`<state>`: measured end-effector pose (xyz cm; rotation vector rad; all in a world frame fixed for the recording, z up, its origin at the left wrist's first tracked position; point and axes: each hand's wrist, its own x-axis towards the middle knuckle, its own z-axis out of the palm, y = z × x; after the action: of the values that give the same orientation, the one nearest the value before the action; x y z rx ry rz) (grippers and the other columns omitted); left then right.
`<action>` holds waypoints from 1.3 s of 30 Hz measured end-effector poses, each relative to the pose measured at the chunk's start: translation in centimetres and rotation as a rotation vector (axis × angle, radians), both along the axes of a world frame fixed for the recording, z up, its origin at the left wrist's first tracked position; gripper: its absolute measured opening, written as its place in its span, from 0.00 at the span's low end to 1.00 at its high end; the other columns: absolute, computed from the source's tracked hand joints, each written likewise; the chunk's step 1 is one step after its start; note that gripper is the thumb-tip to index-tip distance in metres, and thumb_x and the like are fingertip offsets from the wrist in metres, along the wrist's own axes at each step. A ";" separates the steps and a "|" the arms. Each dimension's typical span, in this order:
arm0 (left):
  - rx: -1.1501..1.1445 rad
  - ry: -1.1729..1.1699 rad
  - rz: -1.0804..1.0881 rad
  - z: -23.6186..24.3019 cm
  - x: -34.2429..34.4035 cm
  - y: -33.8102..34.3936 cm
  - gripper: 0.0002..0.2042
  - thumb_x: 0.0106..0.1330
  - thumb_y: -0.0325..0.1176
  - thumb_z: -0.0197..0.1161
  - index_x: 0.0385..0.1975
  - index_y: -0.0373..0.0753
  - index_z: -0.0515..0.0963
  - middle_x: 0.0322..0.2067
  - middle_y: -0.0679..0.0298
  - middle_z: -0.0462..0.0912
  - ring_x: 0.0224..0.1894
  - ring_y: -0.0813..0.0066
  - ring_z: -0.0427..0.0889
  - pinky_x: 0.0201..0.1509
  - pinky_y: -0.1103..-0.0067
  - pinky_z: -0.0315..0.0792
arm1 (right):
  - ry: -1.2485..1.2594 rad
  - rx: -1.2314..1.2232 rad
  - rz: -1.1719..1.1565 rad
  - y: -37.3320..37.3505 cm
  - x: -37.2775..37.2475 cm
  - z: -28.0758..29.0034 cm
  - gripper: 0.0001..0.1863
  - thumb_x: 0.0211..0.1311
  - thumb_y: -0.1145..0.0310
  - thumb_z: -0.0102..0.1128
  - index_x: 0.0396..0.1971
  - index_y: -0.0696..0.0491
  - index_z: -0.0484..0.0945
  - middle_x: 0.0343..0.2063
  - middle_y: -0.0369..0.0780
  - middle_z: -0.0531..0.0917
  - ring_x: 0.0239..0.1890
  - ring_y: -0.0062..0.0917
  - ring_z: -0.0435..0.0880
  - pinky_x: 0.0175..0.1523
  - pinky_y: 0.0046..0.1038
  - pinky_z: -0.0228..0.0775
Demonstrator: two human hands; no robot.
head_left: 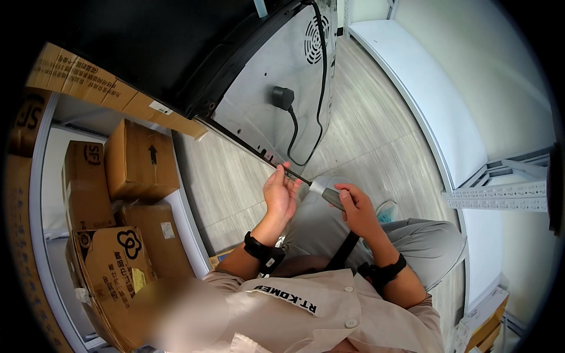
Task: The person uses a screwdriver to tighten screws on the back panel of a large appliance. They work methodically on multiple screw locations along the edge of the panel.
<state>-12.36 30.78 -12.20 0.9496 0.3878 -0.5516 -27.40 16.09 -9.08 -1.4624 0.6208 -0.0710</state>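
My right hand (358,210) is closed round the grey handle of a screwdriver (335,198). The dark shaft points up and left, toward the lower edge of a large black appliance (235,138) with a shiny metal side panel (253,106). My left hand (280,197) has its thumb and fingers closed round the shaft near its front end, right beside the slots in the panel's edge. Those fingers hide the screwdriver's tip and whatever it meets. A black plug (283,97) on a black cable (292,126) rests against the panel above my hands.
On my left, cardboard boxes (141,159) fill a white shelf unit (191,235). A curved-looking white shelf (424,88) and a perforated metal upright (500,197) stand to the right. Pale wood-look floor (371,135) runs between. My bent leg (424,244) lies below my right hand.
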 end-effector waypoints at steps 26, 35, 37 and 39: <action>-0.101 -0.063 -0.058 -2.6 -0.7 0.4 0.10 0.72 0.37 0.62 0.37 0.35 0.79 0.17 0.75 0.63 0.19 0.86 0.59 0.28 0.82 0.66 | -0.111 -0.475 0.028 0.5 0.1 -0.3 0.19 0.70 0.64 0.56 0.56 0.57 0.69 0.33 0.40 0.77 0.25 0.21 0.74 0.32 0.22 0.68; -0.082 -0.010 -0.069 -2.1 -0.3 0.0 0.11 0.72 0.39 0.62 0.38 0.36 0.76 0.20 0.76 0.63 0.20 0.86 0.59 0.28 0.84 0.63 | 0.027 -0.166 -0.057 0.7 -0.6 0.5 0.18 0.74 0.61 0.51 0.57 0.54 0.68 0.37 0.38 0.78 0.26 0.15 0.75 0.32 0.18 0.68; -0.109 -0.051 -0.113 -1.6 -0.7 0.4 0.11 0.72 0.39 0.62 0.39 0.36 0.76 0.20 0.77 0.62 0.21 0.86 0.58 0.28 0.84 0.62 | 0.098 -0.018 -0.040 0.5 -0.2 0.9 0.17 0.76 0.61 0.48 0.56 0.55 0.69 0.31 0.38 0.80 0.23 0.15 0.75 0.29 0.19 0.67; -0.123 -0.072 -0.132 -1.3 -0.9 0.5 0.10 0.72 0.38 0.62 0.38 0.36 0.77 0.18 0.77 0.61 0.20 0.86 0.57 0.28 0.83 0.61 | 0.119 0.072 -0.012 0.3 -0.2 0.8 0.17 0.77 0.61 0.46 0.56 0.57 0.69 0.26 0.39 0.81 0.20 0.16 0.73 0.27 0.21 0.66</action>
<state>-13.21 31.23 -13.52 0.8778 0.2247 -0.6518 -27.58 16.40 -8.28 -1.4002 0.7221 0.0286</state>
